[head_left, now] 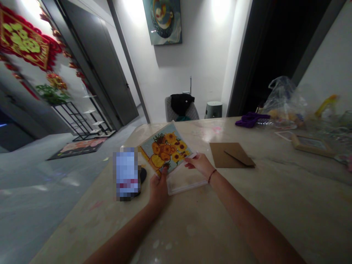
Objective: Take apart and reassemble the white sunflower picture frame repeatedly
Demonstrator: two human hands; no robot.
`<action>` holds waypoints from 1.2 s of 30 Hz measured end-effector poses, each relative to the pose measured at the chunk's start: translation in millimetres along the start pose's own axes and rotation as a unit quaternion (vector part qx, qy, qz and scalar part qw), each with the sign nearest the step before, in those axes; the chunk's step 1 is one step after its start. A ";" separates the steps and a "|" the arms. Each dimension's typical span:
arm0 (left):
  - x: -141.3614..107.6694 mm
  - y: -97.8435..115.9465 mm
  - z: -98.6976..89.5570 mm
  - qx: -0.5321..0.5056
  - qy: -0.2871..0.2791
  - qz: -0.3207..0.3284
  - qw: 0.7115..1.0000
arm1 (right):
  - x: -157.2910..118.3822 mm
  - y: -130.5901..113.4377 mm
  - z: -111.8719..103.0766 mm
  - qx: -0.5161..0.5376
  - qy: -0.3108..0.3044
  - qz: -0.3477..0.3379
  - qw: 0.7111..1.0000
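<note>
A square sunflower picture (167, 148) with a pale border is held up at a tilt above the table. My left hand (159, 187) grips its lower edge, with the thumb on the front. At the picture's lower right corner, the fingers of my right hand (200, 165) are closed on the edge; a dark bracelet circles that wrist. A clear plastic frame or shallow case (187, 190) lies flat on the table under the picture and my right hand. The picture hides the far part of this clear piece.
Left of my hands a lit phone (126, 172) stands propped on a dark holder (143, 175). To the right lie a brown envelope (228, 154), a wooden frame (312, 146), a purple item (249, 120) and a clear plastic bag (286, 99). A grey chair (169, 108) stands beyond the table.
</note>
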State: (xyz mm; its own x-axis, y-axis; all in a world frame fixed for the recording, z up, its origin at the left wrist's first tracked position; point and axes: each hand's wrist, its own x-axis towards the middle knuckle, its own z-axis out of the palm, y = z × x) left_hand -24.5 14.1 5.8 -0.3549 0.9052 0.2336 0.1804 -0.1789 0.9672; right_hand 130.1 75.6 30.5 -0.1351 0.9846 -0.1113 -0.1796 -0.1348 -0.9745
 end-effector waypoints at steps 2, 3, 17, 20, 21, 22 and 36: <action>-1.2 0.7 -0.9 0.007 -0.001 0.012 1.000 | 0.5 -1.2 -2.2 0.012 0.005 -0.015 1.000; -1.6 0.9 -1.7 0.014 -0.002 0.019 1.000 | 0.9 -2.5 -4.1 0.019 0.010 -0.027 0.999; 3.0 11.3 -8.5 0.026 -0.003 -0.047 0.999 | 10.9 -10.3 -49.4 -0.092 0.117 -0.108 0.983; 5.7 7.1 -10.1 0.036 0.029 -0.044 0.998 | 12.7 -4.9 -45.1 -0.144 0.056 -0.122 0.980; 7.5 4.6 -10.8 0.043 0.033 -0.045 0.998 | 13.2 -4.0 -44.1 -0.154 0.023 -0.129 0.979; 9.6 1.6 -11.4 0.051 0.032 -0.047 0.997 | 13.6 -3.6 -43.6 -0.158 0.000 -0.136 0.978; 12.2 -14.0 -9.2 0.333 -0.050 0.026 0.941 | 9.5 -8.3 -63.5 -0.268 0.002 -0.020 0.963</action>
State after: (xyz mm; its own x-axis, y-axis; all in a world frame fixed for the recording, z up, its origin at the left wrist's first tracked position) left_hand -39.8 24.1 -3.9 -0.2481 0.9397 0.2354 0.7423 0.0283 0.6695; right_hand 192.2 93.2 25.1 -0.1350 0.9883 -0.0716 0.3442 -0.0209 -0.9387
